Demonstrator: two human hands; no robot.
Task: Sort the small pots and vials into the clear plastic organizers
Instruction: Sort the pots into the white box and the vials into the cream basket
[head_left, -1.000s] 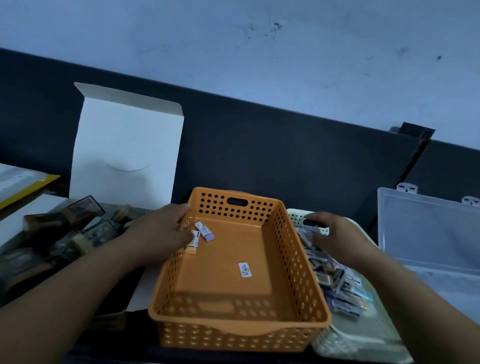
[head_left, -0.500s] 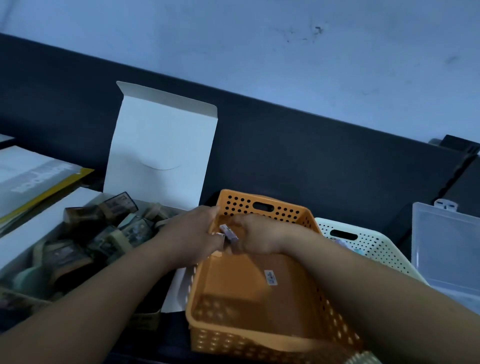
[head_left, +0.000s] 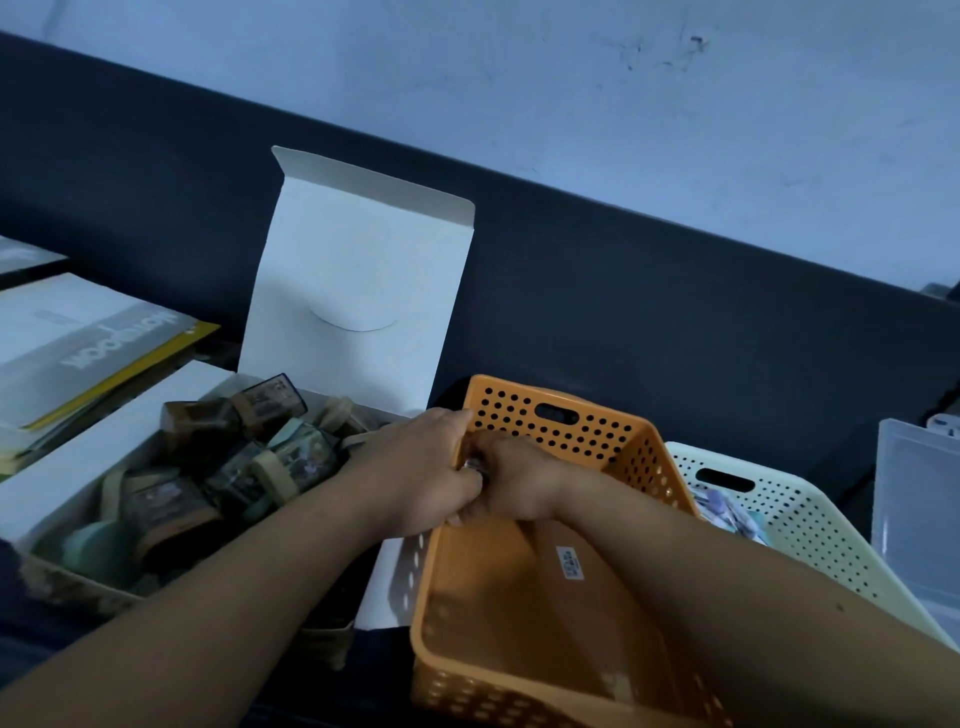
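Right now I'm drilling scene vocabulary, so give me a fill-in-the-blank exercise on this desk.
1. Both hands meet at the far left corner of the ____ basket.
2. The basket right of it is ____ in colour.
3. The white box holding the small packs has its lid ____.

Missing words: orange; cream; open
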